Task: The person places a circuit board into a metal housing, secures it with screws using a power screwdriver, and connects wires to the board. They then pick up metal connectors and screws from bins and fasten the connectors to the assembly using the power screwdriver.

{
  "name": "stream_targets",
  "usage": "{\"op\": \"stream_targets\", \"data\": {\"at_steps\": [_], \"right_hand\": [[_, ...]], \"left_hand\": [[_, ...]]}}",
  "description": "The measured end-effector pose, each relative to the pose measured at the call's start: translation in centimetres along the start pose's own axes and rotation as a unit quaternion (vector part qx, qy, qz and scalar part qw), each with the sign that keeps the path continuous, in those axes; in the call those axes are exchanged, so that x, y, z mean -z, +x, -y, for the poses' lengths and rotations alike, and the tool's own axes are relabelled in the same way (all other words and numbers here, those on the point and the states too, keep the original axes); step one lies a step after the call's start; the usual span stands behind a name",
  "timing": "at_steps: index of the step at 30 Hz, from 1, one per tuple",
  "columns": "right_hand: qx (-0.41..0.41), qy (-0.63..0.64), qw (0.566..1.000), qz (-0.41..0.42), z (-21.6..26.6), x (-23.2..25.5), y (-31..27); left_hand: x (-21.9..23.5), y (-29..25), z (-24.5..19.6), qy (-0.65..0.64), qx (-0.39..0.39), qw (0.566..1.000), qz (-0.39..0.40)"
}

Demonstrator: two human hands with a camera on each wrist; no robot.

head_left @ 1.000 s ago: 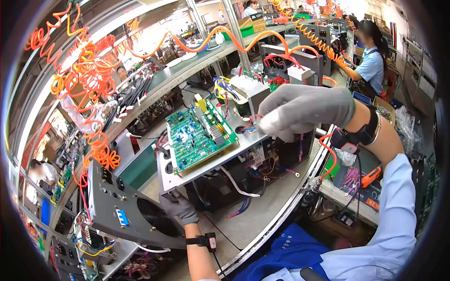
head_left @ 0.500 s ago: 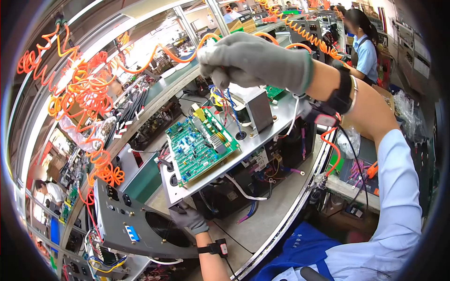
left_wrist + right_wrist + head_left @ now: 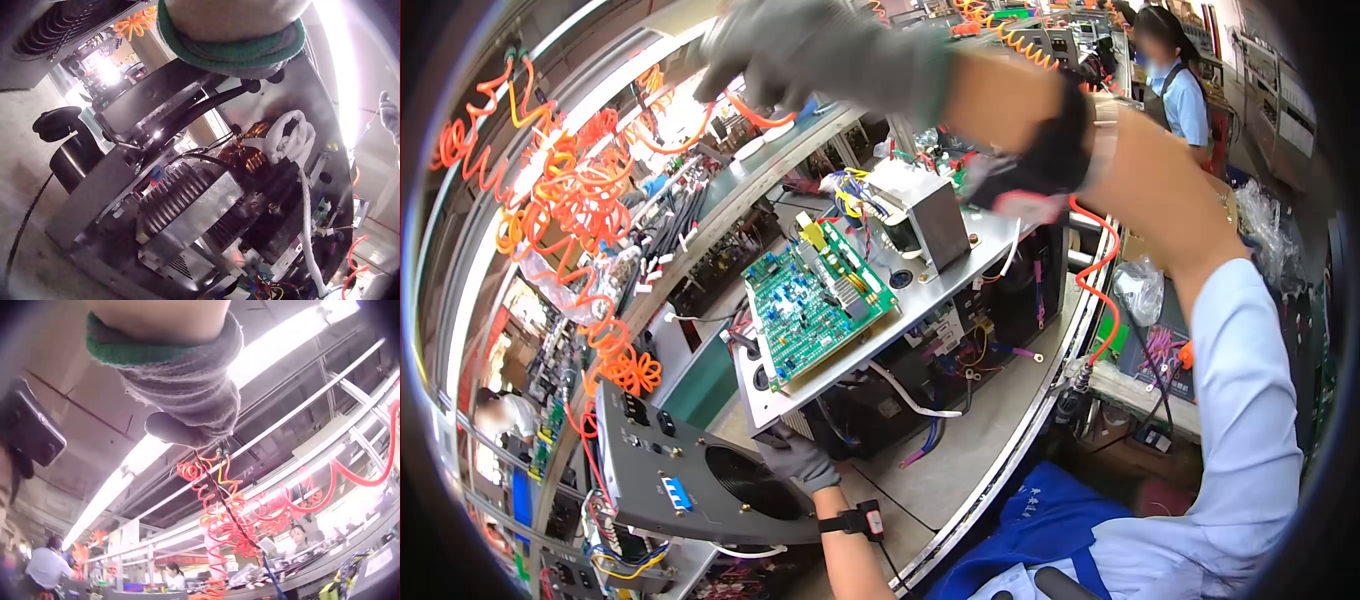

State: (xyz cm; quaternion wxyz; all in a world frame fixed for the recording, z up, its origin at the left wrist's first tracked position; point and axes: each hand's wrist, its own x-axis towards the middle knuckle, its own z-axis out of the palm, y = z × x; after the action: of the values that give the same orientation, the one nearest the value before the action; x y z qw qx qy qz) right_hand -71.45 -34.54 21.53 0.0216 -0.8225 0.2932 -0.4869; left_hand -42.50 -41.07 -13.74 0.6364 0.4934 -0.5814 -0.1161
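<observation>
In the head view my gloved right hand is raised high at the top, blurred. From its fingers hangs a thin twisted wire, red and dark with a blue lower part, seen in the right wrist view. My gloved left hand rests at the near left corner of a metal chassis; its fingertips are hidden at the edge, and I cannot tell whether they curl round it. A green circuit board lies on the chassis top. Behind it stand a metal box and yellow and blue wires.
A dark panel with a round fan leans at the left. Orange coiled hoses hang over the bench. Inside the chassis are a finned heatsink and a white cable. Another person stands at the far right.
My right hand has risen from beside the metal box up and leftward, drawing the wire up with it. The left hand has stayed at the chassis corner.
</observation>
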Motion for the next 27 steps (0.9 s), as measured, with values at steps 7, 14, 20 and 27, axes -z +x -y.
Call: {"op": "stream_targets", "data": {"at_steps": [7, 14, 20, 27], "right_hand": [[-0.217, -0.399, 0.868, 0.199, -0.8, -7.4, 0.2], [-0.139, -0.359, 0.860, -0.334, 2.1, 2.6, -18.3], [-0.459, -0.280, 0.810, -0.232, -4.3, 5.5, -28.1], [-0.476, -0.368, 0.754, -0.266, -3.5, 4.2, -27.9]], "left_hand": [[-0.2, 0.5, 2.2, 0.004, -0.043, 0.999, -0.028], [-0.8, -1.0, 0.3, -0.015, -0.002, 1.000, -0.025], [-2.5, -1.2, 3.7, -0.052, -0.037, 0.990, -0.123], [-2.5, 0.2, 4.2, -0.010, 0.024, 0.995, -0.095]]}}
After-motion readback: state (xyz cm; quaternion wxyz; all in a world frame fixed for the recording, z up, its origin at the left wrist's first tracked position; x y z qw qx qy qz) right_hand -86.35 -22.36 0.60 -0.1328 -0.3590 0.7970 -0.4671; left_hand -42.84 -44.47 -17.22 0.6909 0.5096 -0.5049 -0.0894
